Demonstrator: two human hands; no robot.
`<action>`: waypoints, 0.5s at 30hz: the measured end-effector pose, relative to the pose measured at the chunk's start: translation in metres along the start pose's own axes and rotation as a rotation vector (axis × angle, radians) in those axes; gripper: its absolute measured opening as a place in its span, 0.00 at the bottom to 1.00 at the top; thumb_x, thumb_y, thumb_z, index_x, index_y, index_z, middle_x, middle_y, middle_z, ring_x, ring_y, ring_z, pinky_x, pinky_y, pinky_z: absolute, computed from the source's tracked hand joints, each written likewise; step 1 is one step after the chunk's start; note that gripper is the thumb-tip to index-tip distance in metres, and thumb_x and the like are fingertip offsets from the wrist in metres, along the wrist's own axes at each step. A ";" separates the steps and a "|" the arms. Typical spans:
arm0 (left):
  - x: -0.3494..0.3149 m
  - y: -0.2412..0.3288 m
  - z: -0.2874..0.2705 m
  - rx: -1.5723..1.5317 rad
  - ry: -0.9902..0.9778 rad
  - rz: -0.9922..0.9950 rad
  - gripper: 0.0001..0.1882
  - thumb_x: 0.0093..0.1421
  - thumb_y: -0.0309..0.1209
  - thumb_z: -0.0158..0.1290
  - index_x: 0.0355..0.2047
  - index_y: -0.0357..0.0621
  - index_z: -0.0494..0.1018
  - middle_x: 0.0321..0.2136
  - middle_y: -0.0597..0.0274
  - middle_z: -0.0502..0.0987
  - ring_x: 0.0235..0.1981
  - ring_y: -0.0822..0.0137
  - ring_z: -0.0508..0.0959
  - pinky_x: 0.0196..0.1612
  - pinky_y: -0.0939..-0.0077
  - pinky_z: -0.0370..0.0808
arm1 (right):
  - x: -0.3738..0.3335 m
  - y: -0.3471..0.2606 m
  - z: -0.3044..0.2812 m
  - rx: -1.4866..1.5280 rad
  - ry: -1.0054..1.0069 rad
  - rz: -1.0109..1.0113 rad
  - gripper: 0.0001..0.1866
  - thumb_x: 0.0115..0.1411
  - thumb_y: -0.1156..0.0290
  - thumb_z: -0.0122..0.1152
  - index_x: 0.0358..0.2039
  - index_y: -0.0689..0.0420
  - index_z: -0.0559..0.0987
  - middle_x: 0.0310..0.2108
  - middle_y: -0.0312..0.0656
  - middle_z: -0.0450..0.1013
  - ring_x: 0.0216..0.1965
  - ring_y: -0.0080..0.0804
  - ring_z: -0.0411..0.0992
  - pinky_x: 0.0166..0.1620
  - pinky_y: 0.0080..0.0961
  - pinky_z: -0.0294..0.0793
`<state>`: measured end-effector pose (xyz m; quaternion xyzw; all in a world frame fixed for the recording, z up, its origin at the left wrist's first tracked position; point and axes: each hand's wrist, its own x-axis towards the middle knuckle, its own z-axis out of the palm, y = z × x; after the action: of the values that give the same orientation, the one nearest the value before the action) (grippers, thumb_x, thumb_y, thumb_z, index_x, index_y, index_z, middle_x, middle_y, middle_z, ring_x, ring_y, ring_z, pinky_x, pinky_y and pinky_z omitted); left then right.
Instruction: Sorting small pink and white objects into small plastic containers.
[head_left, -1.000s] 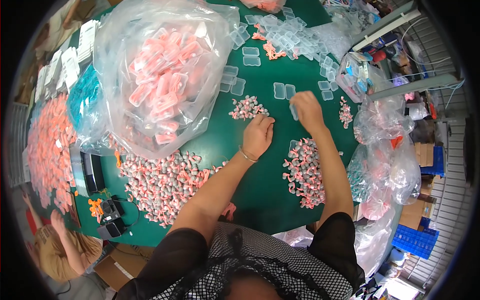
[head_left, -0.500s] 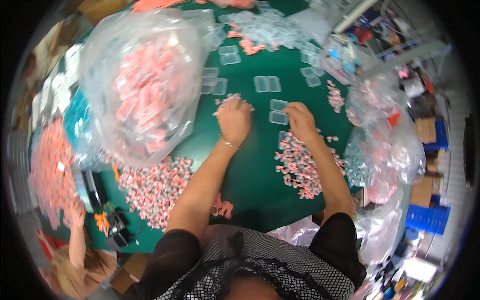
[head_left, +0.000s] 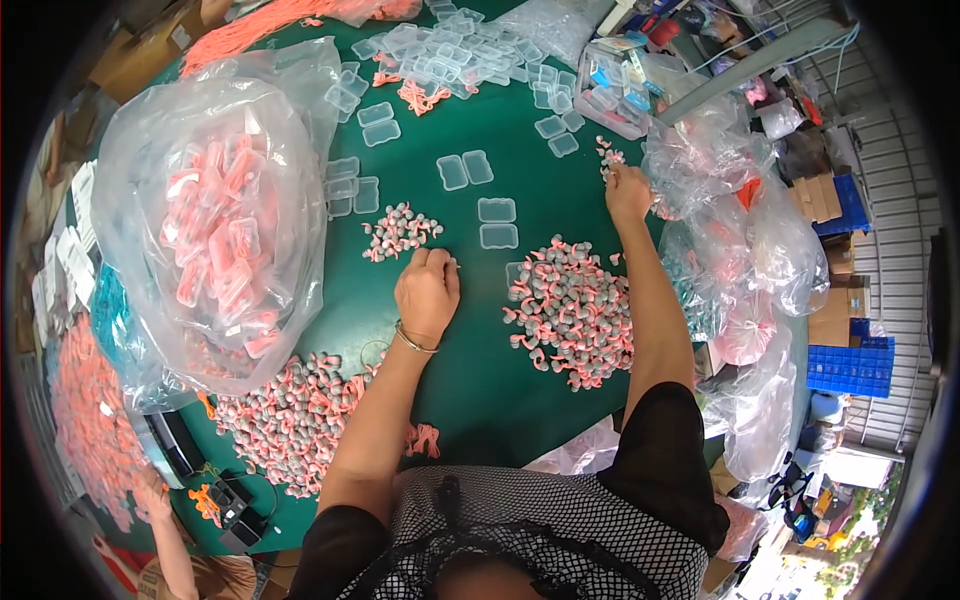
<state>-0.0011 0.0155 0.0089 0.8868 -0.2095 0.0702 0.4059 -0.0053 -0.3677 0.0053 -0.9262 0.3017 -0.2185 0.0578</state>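
Observation:
My left hand [head_left: 427,290] rests low over the green table with its fingers curled together. A tiny pale bit shows at its fingertips, too small to name. Just beyond it lies a small pile of pink-and-grey hooked pieces [head_left: 400,232]. At the right, my right hand [head_left: 628,194] has its fingers drawn together at a small cluster of similar pieces [head_left: 608,156]; whatever they pinch is hidden. Between the hands, a clear two-part plastic case [head_left: 497,222] lies opened flat. A larger heap of the pink-and-grey pieces [head_left: 572,312] sits beside my right forearm.
A big clear bag of pink packed cases [head_left: 215,220] stands at the left, with another heap of pieces [head_left: 290,420] nearer me. Many clear cases [head_left: 450,50] are piled at the back. Plastic bags [head_left: 740,230] crowd the right edge. Another person's hand [head_left: 152,495] is at lower left.
My right hand has left the clear case and moved right to the small cluster. My left hand has drawn back toward me from the small pile. The whole view has shifted.

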 end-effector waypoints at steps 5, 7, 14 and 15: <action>0.003 0.005 -0.008 0.005 0.005 0.054 0.04 0.55 0.24 0.56 0.33 0.45 0.75 0.29 0.58 0.75 0.28 0.52 0.78 0.31 0.58 0.75 | 0.012 -0.018 -0.002 -0.304 -0.149 0.058 0.06 0.55 0.64 0.64 0.34 0.43 0.83 0.42 0.33 0.75 0.48 0.37 0.73 0.47 0.51 0.68; 0.002 0.000 -0.008 0.005 0.026 0.101 0.06 0.55 0.23 0.56 0.34 0.46 0.76 0.29 0.58 0.75 0.27 0.52 0.78 0.30 0.59 0.75 | 0.009 -0.028 -0.006 -0.286 -0.122 0.011 0.05 0.55 0.64 0.64 0.34 0.43 0.83 0.41 0.33 0.75 0.48 0.37 0.73 0.47 0.50 0.68; 0.003 0.007 -0.001 -0.196 -0.010 0.002 0.05 0.57 0.25 0.56 0.35 0.46 0.77 0.29 0.58 0.76 0.28 0.53 0.78 0.30 0.60 0.75 | -0.030 -0.043 -0.013 0.252 -0.093 -0.216 0.03 0.53 0.70 0.64 0.29 0.48 0.82 0.29 0.34 0.77 0.30 0.34 0.77 0.35 0.35 0.73; 0.005 0.012 0.002 -0.304 -0.027 -0.061 0.04 0.57 0.26 0.57 0.34 0.46 0.77 0.29 0.57 0.77 0.29 0.52 0.79 0.31 0.60 0.75 | -0.041 -0.058 -0.022 0.405 -0.129 -0.231 0.03 0.52 0.74 0.65 0.29 0.52 0.82 0.27 0.35 0.77 0.24 0.32 0.76 0.30 0.27 0.74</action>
<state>-0.0013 0.0055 0.0173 0.8220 -0.1961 0.0137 0.5345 -0.0136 -0.2963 0.0233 -0.9361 0.1395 -0.2201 0.2361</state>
